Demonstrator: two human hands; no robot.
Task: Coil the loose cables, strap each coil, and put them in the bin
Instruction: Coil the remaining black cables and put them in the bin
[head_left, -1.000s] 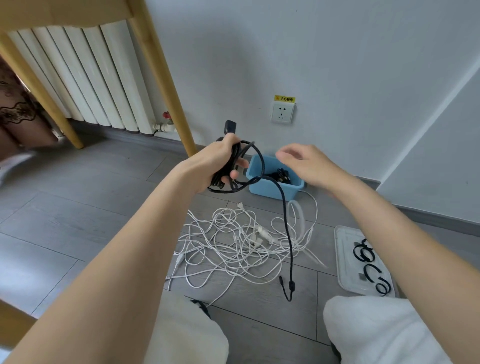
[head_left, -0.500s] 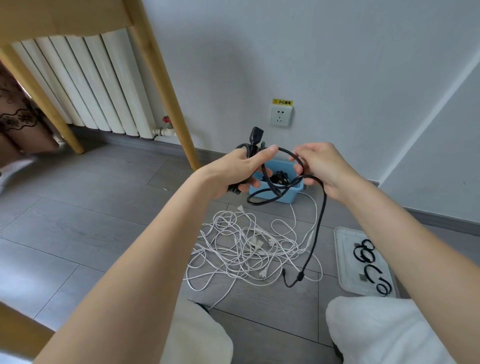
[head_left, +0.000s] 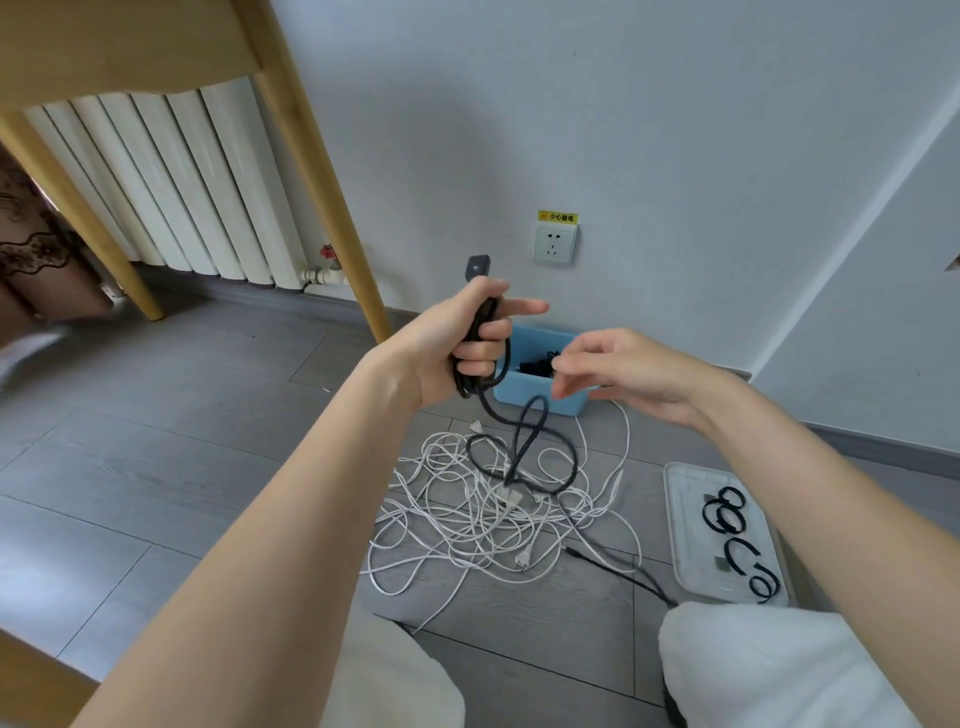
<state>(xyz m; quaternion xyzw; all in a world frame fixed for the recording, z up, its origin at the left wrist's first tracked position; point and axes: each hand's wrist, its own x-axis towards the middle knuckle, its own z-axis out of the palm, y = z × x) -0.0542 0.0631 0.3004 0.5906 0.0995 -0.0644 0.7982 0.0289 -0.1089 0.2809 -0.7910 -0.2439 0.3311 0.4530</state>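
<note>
Gone from the right hand (head_left: 631, 376) was the black loop it had held half a second before; I saw it hanging bare, fingers loosely spread, holding nothing. My left hand (head_left: 462, 345) had lifted a little and gripped the bundled turns of the black cable (head_left: 524, 447) in a fist, forefinger out straight, the plug end poking up at twelve o'clock. From the fist the cable dropped toward five o'clock, twisted into a figure-eight and trailed over the white cables (head_left: 483, 514) tangled on the floor. Just behind both hands sat the blue bin (head_left: 530, 400), something dark already in it. At four o'clock of the tangle lay a clear tray (head_left: 685, 525) carrying black straps (head_left: 727, 514).
</note>
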